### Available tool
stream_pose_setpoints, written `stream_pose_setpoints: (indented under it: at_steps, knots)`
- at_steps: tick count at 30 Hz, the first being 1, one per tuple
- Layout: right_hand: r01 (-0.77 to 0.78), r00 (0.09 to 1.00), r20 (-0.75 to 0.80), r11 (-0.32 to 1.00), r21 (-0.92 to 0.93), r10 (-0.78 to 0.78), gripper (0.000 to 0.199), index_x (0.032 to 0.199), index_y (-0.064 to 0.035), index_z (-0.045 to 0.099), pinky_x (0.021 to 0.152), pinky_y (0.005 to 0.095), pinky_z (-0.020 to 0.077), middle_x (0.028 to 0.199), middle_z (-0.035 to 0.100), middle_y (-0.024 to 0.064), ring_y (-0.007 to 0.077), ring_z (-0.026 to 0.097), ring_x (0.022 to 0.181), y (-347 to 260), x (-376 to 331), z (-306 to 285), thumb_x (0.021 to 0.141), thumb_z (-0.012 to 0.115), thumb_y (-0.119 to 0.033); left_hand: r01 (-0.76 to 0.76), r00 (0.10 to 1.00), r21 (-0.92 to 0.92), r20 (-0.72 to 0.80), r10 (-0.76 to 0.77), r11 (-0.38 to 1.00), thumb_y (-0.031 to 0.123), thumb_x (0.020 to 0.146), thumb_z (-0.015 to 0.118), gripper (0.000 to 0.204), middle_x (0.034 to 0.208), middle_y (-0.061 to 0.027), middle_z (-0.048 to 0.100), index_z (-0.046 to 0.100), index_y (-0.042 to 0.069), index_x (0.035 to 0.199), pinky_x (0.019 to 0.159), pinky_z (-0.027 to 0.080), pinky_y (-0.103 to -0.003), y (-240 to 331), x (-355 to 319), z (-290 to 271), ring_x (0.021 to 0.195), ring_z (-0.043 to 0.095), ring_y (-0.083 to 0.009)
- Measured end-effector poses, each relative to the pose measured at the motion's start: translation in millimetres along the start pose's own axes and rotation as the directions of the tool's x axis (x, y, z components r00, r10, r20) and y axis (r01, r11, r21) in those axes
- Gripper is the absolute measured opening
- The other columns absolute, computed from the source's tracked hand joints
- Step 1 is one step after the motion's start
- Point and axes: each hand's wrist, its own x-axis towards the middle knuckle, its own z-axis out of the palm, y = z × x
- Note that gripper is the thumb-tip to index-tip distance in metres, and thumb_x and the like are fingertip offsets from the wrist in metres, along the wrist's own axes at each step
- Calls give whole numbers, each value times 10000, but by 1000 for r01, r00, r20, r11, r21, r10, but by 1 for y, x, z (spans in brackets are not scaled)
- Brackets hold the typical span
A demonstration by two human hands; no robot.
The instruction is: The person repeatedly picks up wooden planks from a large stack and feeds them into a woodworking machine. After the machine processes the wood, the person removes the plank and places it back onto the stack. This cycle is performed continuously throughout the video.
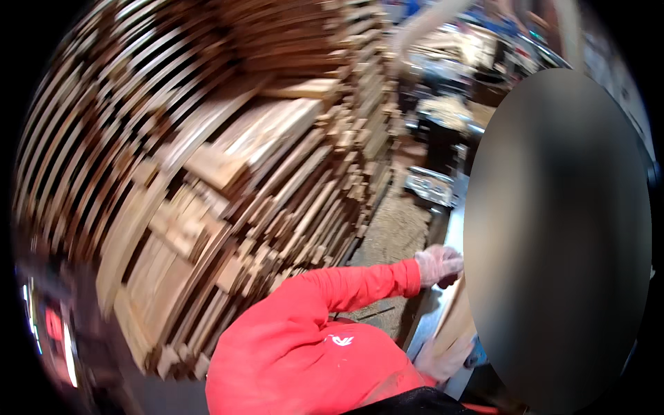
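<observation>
The picture is blurred by motion. My left hand [440, 265], in a thin pale glove at the end of a red sleeve [360, 283], grips the upper end of a pale wooden board [455, 324]. The board runs down along a grey metal machine edge [425, 318]. My right hand [443, 360], also gloved and blurred, holds the same board lower down. A large blurred oval on the right hides the rest of the board.
A tall stack of wooden boards [228, 173] fills the left and middle. Sawdust [394, 235] covers the floor between the stack and the machine. Machinery and more wood [449, 104] stand at the back right. A lit screen [52, 325] glows at lower left.
</observation>
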Motion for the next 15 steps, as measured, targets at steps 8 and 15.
stream_pose_setpoints:
  at_steps: [8,15]
  knots:
    - [-305,935,192,952,10,297,784,1446,-203,351,1071,432,332,1498,285,130,341,357,1329,-24,168,174,789,633,-525,-509,-333,717,-674,659,476,298,913,525,280,724,-96,646,614,52,813,522,528,-287,193,-314,-153,588,620,-166]
    - [103,958,271,995,-16,-95,677,1393,-57,421,1116,423,273,1438,373,204,387,340,1321,-33,131,144,836,603,-396,-446,-711,390,-701,-54,806,293,885,570,284,894,-119,651,623,41,1004,676,540,-348,121,-597,-333,799,648,-237]
